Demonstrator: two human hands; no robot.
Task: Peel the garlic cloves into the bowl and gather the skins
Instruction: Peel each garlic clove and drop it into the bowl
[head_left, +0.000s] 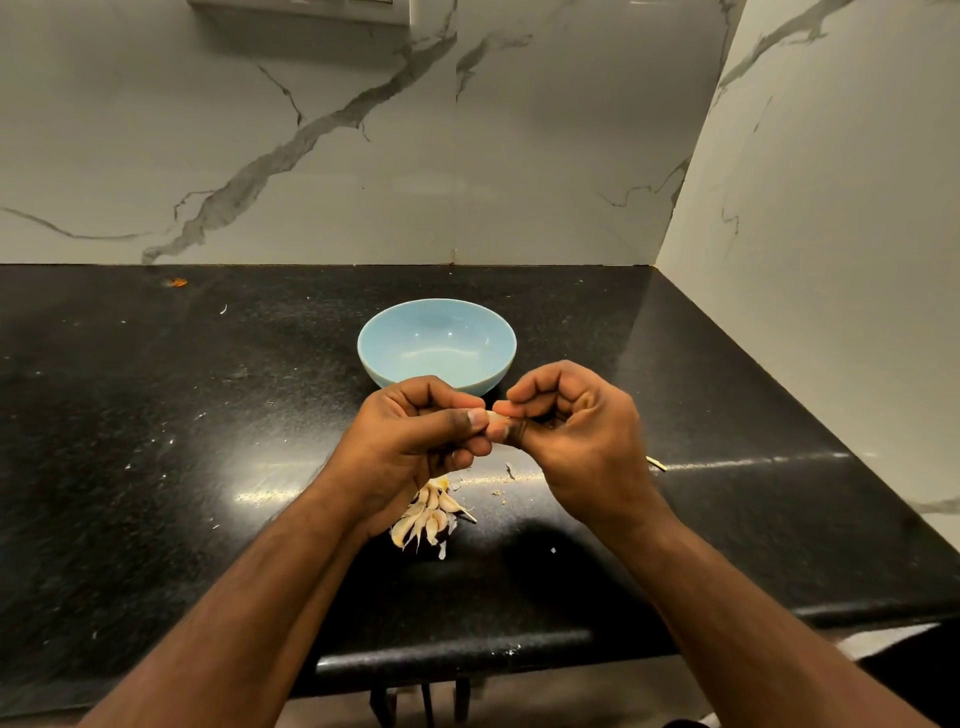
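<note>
A light blue bowl (437, 343) stands on the black counter, and nothing shows inside it. Just in front of it, above the counter, my left hand (415, 441) and my right hand (571, 431) meet fingertip to fingertip. Both pinch one small pale garlic clove (496, 417), of which only a sliver shows between the thumbs and fingers. Below my left wrist lies a pile of unpeeled garlic cloves (428, 514), partly hidden by that wrist.
Small skin flakes (501, 491) lie scattered on the black counter (156, 441) near the pile. A thin stalk piece (655, 463) lies right of my right hand. Marble walls close the counter at the back and right; its front edge (452, 647) runs below my forearms.
</note>
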